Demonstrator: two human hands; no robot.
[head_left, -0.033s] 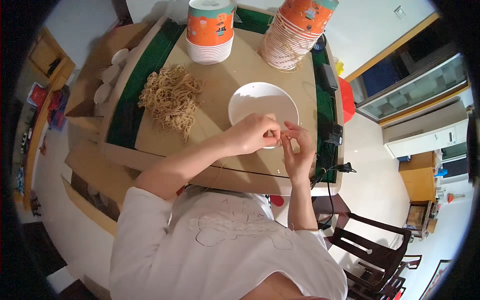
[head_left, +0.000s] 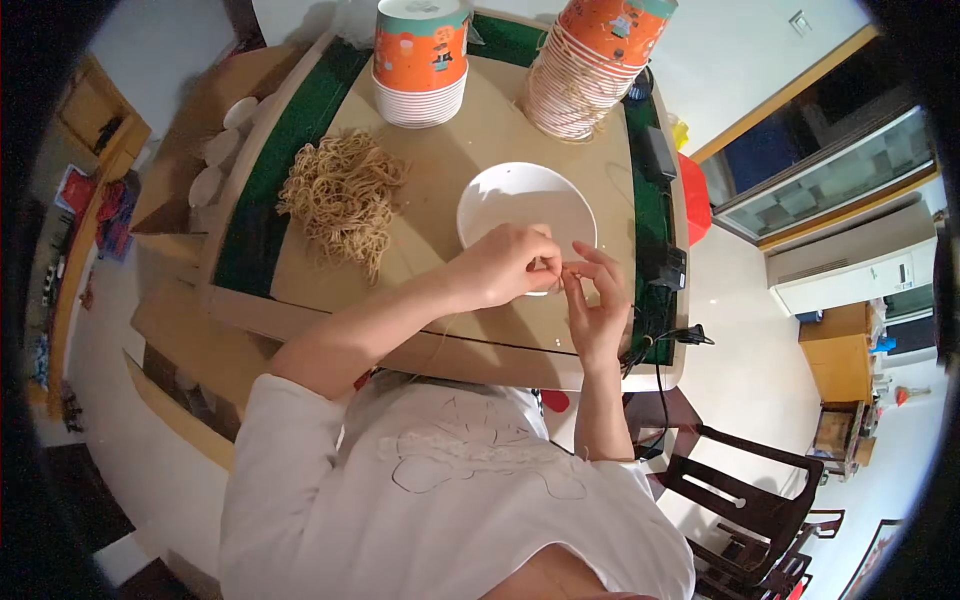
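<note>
My left hand (head_left: 508,266) is closed in a pinch over the near rim of a white bowl (head_left: 520,195). Touching or almost touching its fingertips, my right hand (head_left: 598,308) pinches with thumb and index finger, its other fingers partly raised. What lies between the fingertips is too small to make out. A thin tan strand (head_left: 443,343) hangs below my left forearm at the table's near edge; where it leads is hidden. To the left of the bowl lies a tangled heap of tan string (head_left: 345,200).
Behind stand a stack of orange-and-white paper buckets (head_left: 420,65) and a taller leaning stack (head_left: 585,75) with string about it. Black adapters (head_left: 668,268) and cables line the table's right edge. An open cardboard box (head_left: 175,190) stands left, a dark chair (head_left: 740,490) right.
</note>
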